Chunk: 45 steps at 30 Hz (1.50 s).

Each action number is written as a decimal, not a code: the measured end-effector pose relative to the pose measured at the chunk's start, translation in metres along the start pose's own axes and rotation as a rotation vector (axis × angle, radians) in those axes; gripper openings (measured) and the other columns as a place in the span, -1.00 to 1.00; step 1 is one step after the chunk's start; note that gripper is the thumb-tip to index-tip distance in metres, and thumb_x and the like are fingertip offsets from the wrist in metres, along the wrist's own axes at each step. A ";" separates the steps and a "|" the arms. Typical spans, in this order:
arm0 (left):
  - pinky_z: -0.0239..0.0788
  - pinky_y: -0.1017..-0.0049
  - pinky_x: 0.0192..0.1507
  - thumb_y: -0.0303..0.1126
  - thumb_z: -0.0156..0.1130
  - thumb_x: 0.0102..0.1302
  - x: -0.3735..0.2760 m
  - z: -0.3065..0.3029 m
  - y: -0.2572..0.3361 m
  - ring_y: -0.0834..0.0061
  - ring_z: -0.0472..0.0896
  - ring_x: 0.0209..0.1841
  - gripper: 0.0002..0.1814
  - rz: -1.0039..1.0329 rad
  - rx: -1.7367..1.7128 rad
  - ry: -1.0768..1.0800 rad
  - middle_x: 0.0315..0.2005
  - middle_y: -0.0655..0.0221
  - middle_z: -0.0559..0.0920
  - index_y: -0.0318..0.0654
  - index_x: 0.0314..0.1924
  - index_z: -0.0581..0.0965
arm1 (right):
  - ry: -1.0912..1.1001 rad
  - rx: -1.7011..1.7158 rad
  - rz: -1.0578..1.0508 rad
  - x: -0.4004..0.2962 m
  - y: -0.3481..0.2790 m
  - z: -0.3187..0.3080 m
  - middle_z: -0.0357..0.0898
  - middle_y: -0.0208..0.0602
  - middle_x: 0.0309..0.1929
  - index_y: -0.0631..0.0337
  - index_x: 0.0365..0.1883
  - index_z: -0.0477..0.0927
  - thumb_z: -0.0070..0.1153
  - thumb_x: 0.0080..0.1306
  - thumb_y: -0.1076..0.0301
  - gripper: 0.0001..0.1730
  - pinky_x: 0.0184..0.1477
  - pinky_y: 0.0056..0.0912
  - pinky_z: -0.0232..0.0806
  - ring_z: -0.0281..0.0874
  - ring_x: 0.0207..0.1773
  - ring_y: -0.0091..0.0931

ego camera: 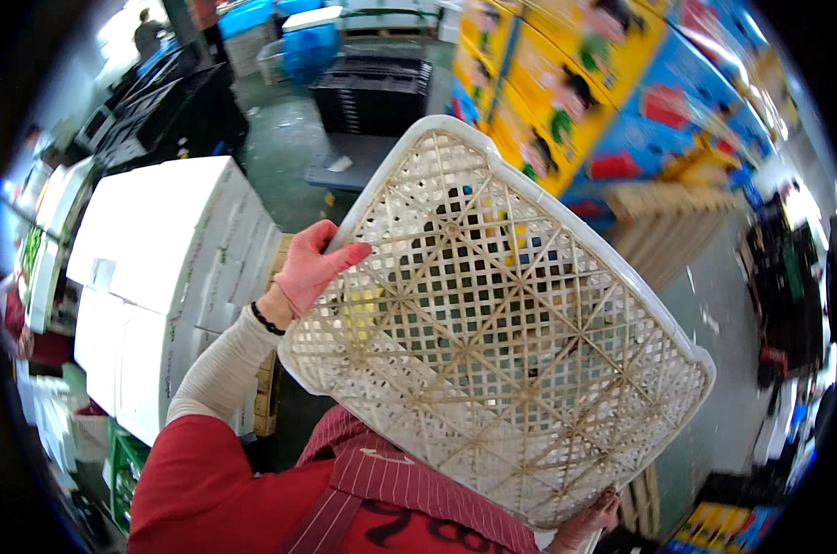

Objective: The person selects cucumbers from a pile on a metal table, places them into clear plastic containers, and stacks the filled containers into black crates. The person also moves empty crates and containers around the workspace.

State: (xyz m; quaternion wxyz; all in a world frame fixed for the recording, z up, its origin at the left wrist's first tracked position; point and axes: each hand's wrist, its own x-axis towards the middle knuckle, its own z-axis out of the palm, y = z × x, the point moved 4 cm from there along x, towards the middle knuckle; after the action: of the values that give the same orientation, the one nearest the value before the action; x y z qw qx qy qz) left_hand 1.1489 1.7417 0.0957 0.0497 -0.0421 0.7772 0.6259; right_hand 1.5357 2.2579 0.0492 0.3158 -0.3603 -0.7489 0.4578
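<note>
A white plastic lattice crate (495, 305), with brownish dirt along its ribs, is held up tilted in front of my body. Gripping its upper left rim is my left hand (318, 266), in a thin pinkish glove, the thumb lying over the edge. At the lower right corner my right hand (588, 519) holds the rim; part of it is hidden by the crate and the picture's lower edge. Through the lattice openings, floor and dark and yellow patches show. What is behind the crate cannot be made out clearly.
White foam boxes (176, 242) are stacked on a wooden pallet (269, 388) at left. Black crates (373, 93) stand ahead beside a grey platform (346, 163). Yellow and blue cartons (550, 90) rise at upper right, near stacked wooden pallets (668, 228). A distant person (148, 34) is at upper left.
</note>
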 end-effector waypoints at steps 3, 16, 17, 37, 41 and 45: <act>0.33 0.56 -0.34 -0.16 0.46 0.17 -0.058 -0.036 0.041 0.67 0.46 -0.37 -0.61 0.017 0.105 0.163 -0.46 0.47 0.55 -0.36 -0.31 0.55 | -0.093 0.132 0.176 0.011 0.006 0.020 0.35 -0.47 -0.30 0.20 -0.32 0.40 0.06 0.45 -0.05 -0.55 -0.03 -0.40 0.22 0.27 -0.20 -0.54; 0.19 0.61 -0.44 -0.45 0.37 0.12 -0.158 0.009 0.075 0.74 0.34 -0.49 -0.80 0.239 0.420 0.710 -0.58 0.54 0.44 -0.31 -0.41 0.48 | -0.811 0.757 0.481 0.105 0.150 0.239 0.46 -0.31 0.25 0.15 0.31 0.40 -0.25 0.54 -0.10 -0.39 0.27 -0.27 0.26 0.43 0.24 -0.43; 0.19 0.60 -0.44 -0.48 0.39 0.10 -0.161 0.015 0.076 0.75 0.34 -0.49 -0.81 0.254 0.416 0.756 -0.59 0.55 0.44 -0.31 -0.42 0.48 | -0.872 0.795 0.668 0.108 0.142 0.268 0.43 -0.35 0.31 0.11 0.35 0.37 -0.27 0.53 -0.14 -0.36 0.31 -0.19 0.23 0.40 0.29 -0.38; 0.11 0.44 -0.40 0.24 0.39 -0.03 0.107 0.028 0.201 0.56 0.34 -0.59 -0.45 1.200 1.621 -0.205 -0.65 0.60 0.31 0.01 -0.56 0.34 | -1.617 0.552 -0.654 0.286 -0.377 0.701 0.46 -0.31 0.20 0.24 0.36 0.34 0.20 0.36 -0.05 -0.25 0.31 -0.43 0.20 0.40 0.25 -0.51; 0.12 0.46 -0.42 0.24 0.40 0.01 0.155 -0.010 0.205 0.59 0.35 -0.59 -0.45 1.267 1.478 -0.286 -0.65 0.60 0.30 0.04 -0.57 0.32 | -2.033 0.231 -0.409 0.227 -0.447 0.813 0.59 -0.35 0.05 0.28 0.21 0.50 0.38 0.21 -0.04 -0.26 0.11 -0.51 0.35 0.53 0.03 -0.58; 0.20 0.45 -0.39 0.18 0.32 0.10 0.183 -0.075 0.199 0.57 0.42 -0.54 -0.53 1.211 1.474 -0.268 -0.59 0.58 0.36 0.03 -0.48 0.34 | -1.828 -0.169 -0.845 0.181 -0.502 0.886 0.62 -0.45 -0.48 0.30 -0.31 0.70 0.35 0.23 0.01 -0.56 -0.40 -0.51 0.40 0.47 -0.48 -0.63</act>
State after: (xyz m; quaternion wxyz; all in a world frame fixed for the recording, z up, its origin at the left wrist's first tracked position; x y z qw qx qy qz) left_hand 0.9406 1.7099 0.2805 -0.1795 0.4797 0.8530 -0.1003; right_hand 0.6007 1.8408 0.1955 -0.2694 0.4023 -0.8000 0.3542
